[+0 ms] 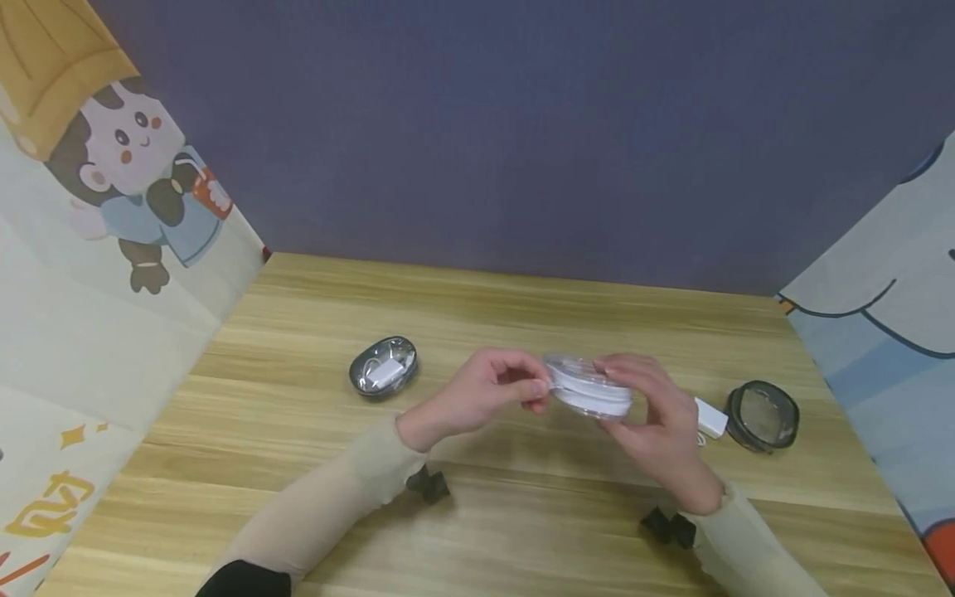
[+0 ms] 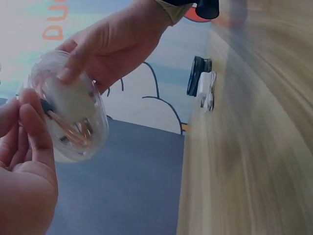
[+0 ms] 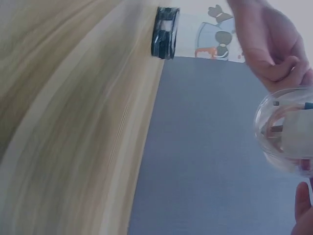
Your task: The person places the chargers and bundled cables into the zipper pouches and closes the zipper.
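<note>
A clear oval zip case with a white zipper band is held up off the table. My right hand grips it from the right, fingers above and thumb below. At its left end my left hand pinches the edge beside the zipper; the exact spot is hidden by the fingertips. Through the clear wall, the left wrist view shows a white block and a pinkish coiled cable inside. In the right wrist view the case is cut off by the frame's edge.
A dark-rimmed clear case holding a white charger and cable lies at the left. To the right, another white charger with a cable lies beside a second dark-rimmed case. A dark blue panel stands behind the wooden table.
</note>
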Tool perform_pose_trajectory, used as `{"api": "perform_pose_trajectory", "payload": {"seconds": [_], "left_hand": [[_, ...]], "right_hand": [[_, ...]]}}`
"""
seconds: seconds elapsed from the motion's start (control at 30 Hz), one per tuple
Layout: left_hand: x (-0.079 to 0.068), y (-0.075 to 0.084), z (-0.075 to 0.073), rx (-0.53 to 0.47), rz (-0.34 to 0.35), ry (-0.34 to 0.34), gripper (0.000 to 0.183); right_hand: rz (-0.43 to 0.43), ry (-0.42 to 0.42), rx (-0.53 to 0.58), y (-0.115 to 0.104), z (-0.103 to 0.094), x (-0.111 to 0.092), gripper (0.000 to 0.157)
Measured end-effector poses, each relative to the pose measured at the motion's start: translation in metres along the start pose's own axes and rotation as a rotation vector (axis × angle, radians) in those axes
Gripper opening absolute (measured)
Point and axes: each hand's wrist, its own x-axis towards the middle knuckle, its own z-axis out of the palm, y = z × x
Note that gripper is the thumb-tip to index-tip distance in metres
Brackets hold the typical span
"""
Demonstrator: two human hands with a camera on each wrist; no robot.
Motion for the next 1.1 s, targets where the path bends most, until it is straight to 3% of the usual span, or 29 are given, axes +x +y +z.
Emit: {"api": "perform_pose_trajectory", "payload": {"seconds": [0.13, 0.3, 0.47, 0.63, 0.9, 1.1], "left_hand": [[0.001, -0.005, -0.003, -0.033, 0.029, -0.014, 0.014], [0.002, -0.009, -0.006, -0.029, 0.033, -0.035, 0.015], [0.002, -0.013, -0.007, -0.029, 0.010, -0.031, 0.013], [0.002, -0.016, -0.008, -0.013, -0.020, -0.027, 0.013], [0.000, -0.013, -0.009, 0.056, -0.010, -0.039, 0.016], [-0.002, -0.010, -0.008, 0.097, -0.004, -0.032, 0.013]], "right_hand": [[0.040, 0.012, 0.166, -0.003, 0.001, 0.001, 0.040], [0.003, 0.033, 0.217, -0.003, 0.002, 0.001, 0.040], [-0.061, 0.054, 0.198, -0.006, 0.004, 0.002, 0.038], [-0.174, 0.035, 0.013, -0.007, 0.003, 0.004, 0.033], [-0.397, -0.027, -0.276, -0.012, -0.002, 0.009, 0.016], [-0.436, -0.073, -0.356, -0.012, -0.005, 0.011, 0.015]]}}
